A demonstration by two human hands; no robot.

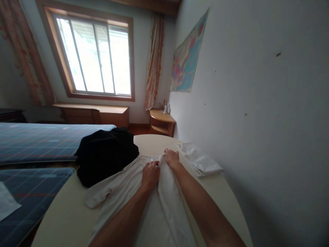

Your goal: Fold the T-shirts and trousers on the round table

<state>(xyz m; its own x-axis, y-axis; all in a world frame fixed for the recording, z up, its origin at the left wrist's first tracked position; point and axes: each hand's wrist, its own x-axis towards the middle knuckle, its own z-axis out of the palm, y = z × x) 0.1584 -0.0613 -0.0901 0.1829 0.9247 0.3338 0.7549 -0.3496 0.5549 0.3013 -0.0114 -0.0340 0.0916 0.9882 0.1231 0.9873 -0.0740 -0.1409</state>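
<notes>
On the round table [61, 214], white shirt [151, 219] spread out, collar end away from the wearer, one side folded inward. Both forearms reach forward, converging near the collar. Left hand [150, 175] palm down on the cloth, fingers together, lightly bent. Right hand [171, 157] a little farther out, fingers curled at the folded shoulder edge. Whether either pinches fabric: cannot tell. Black garment [105, 154] left.

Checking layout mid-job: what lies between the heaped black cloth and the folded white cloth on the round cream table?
The head view shows a spread white sleeved garment between them, the left hand and right hand at its neck end.
</notes>
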